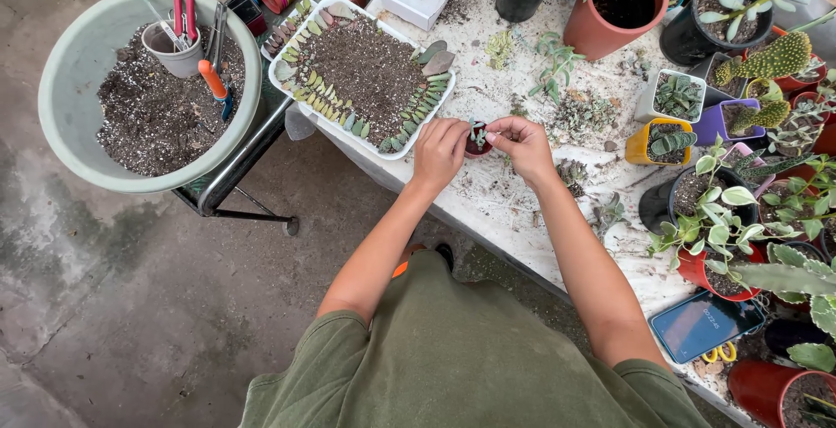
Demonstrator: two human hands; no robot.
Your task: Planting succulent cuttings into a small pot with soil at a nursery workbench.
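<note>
Together we steady a tiny red pot (475, 144) near the bench's (514, 202) front edge — left hand (439, 153) cupped round it, right hand (521, 143) pinching at its little succulent (477, 134) — beside the white propagation tray (296, 97).

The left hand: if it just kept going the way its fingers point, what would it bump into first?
Almost at once the small red pot with a tiny succulent, which the left hand already seems to touch. The right hand lies just beyond it, though depth is hard to judge here.
</note>
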